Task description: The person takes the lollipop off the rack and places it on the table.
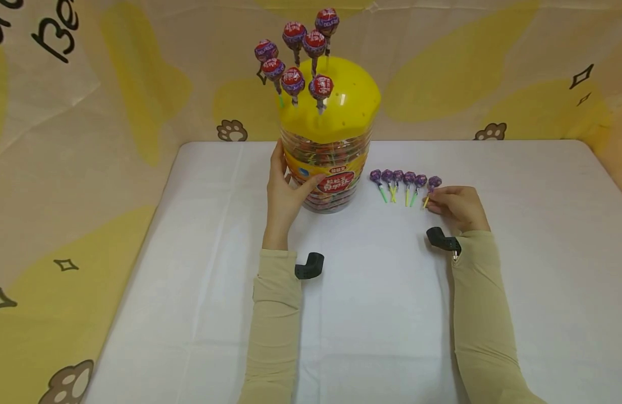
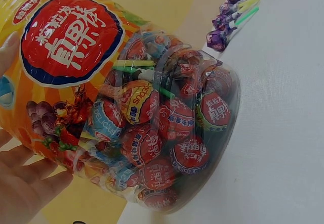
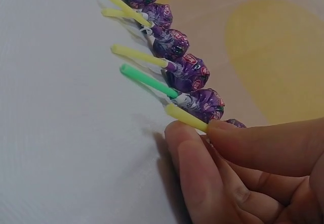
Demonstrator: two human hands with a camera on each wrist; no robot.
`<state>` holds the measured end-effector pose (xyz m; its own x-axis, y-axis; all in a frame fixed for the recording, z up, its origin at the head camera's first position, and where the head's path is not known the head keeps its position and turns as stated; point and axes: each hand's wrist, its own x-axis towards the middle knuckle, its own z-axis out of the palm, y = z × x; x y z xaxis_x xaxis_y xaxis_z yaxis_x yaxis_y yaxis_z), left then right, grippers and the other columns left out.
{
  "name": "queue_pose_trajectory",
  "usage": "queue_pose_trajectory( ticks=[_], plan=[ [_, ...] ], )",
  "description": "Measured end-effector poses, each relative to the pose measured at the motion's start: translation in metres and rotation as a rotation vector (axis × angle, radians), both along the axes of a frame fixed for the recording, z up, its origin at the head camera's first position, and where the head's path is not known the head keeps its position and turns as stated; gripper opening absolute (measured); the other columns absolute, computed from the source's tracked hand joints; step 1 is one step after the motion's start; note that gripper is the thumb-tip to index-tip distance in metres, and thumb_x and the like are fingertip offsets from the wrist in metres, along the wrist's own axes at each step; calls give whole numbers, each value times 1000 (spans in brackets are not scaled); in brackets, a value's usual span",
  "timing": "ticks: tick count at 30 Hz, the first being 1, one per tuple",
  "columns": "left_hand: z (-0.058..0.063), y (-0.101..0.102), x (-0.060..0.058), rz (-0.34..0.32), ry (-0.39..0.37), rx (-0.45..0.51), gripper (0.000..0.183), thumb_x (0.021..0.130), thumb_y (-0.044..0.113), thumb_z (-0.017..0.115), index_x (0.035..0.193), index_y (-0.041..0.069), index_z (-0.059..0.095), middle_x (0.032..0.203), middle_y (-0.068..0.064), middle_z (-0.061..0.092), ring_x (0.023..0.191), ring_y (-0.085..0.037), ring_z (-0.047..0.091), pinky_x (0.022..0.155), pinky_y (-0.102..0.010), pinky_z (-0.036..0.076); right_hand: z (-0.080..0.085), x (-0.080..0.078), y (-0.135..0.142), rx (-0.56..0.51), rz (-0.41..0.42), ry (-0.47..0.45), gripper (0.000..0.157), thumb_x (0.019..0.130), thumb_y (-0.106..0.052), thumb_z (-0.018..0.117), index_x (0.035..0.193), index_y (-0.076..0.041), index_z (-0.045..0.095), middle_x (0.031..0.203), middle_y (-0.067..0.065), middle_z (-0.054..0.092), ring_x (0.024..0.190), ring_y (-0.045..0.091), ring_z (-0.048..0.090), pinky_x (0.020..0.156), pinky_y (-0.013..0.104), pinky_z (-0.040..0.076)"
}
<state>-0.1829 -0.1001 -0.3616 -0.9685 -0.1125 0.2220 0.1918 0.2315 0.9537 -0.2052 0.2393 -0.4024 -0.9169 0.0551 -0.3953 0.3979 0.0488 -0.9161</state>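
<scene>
The head view looks forward and down over the table, far enough back to frame the whole jar. Both wrist views sit close — the left facing the jar's side aslant, the right facing the right hand. All three share the lollipops.

White characters on the red oval panel of a clear ribbed plastic jar read 粒粒发 and, larger, 真果棒. Inside it, a round blue-and-red lollipop wrapper shows DELICIOUS; a round red-and-green wrapper shows 真果. Black lettering, partly cut off, on the beige-and-yellow fabric backdrop includes "Be". Other wrapper print is too small to read.
</scene>
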Motion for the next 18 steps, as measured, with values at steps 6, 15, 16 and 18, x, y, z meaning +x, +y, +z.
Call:
queue_pose_trajectory(
  ticks=[6, 15, 16, 18],
  plan=[
    [1, 0, 1, 1, -13, 0, 91, 82, 23, 75, 151, 14, 15, 153, -4, 24, 140, -22, 24, 111, -45, 26, -1, 1, -1, -3, -13, 23, 10, 90, 4, 57, 84, -3, 62, 69, -3, 65, 62, 6, 65, 63, 19, 55],
    [1, 0, 1, 4, -10, -4, 91, 82, 23, 75, 151, 13, 16, 153, -5, 24, 139, -23, 25, 111, -45, 27, -6, 0, -2, 166, -3, 95, 14, 89, 0, 61, 100, 10, 61, 63, -9, 64, 58, 2, 63, 59, 16, 54],
    [1, 0, 1, 3, -9, -3, 91, 83, 23, 75, 151, 13, 16, 153, -5, 24, 139, -23, 25, 111, -45, 27, -6, 0, -2, 191, 1, 103, 18, 89, 0, 61, 102, 12, 60, 62, -10, 63, 58, 1, 63, 59, 16, 54],
    [2, 0, 1, 3, -8, -4, 91, 83, 23, 75, 151, 13, 15, 153, -6, 24, 139, -23, 25, 111, -45, 27, -6, 1, -3, 251, 10, 116, 28, 90, -2, 61, 109, 17, 56, 60, -13, 62, 57, 0, 62, 59, 15, 53]
  ],
)
